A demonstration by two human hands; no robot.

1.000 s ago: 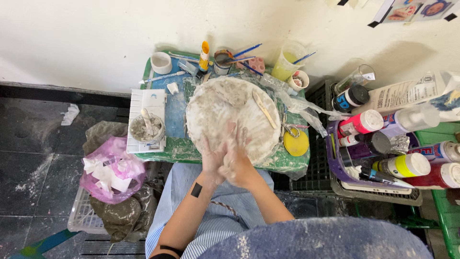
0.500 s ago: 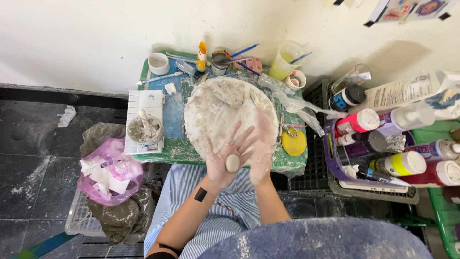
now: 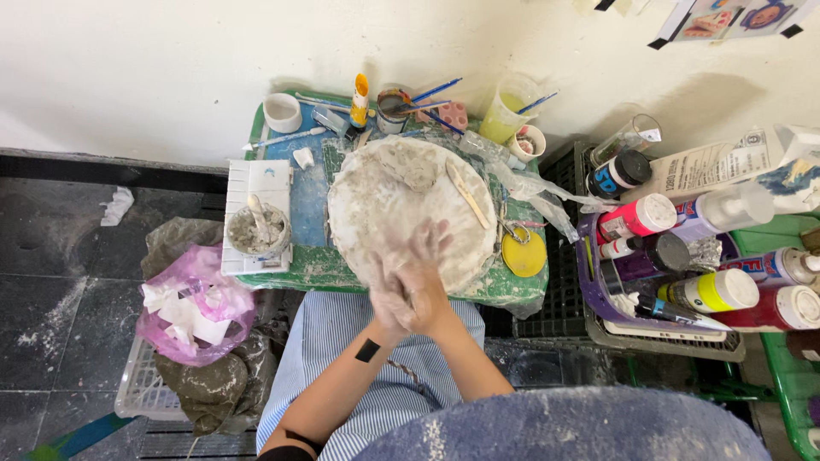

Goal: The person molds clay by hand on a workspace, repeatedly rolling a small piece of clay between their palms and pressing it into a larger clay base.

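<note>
My left hand [image 3: 386, 300] and my right hand [image 3: 425, 271] are pressed palm to palm, blurred and coated in pale clay, over the near edge of a round white board [image 3: 367, 205]. The small clay ball between them is hidden now. A larger lump of grey clay [image 3: 410, 162] sits at the far side of the board, and a flat wooden stick [image 3: 468, 195] lies to its right. The board rests on a small green table [image 3: 307, 271] against the wall. My lap in striped blue cloth is below.
Left of the board a small bowl of grey slurry [image 3: 256, 230] stands on a white tray. Cups with brushes [image 3: 395, 104] line the back; a yellow lid [image 3: 523, 252] lies right. A purple basket of paint bottles [image 3: 666, 273] stands right, a pink bag [image 3: 192, 307] left.
My palms opened briefly, showing a small clay ball between them, then closed over it again. The hands have shifted slightly while rubbing together.
</note>
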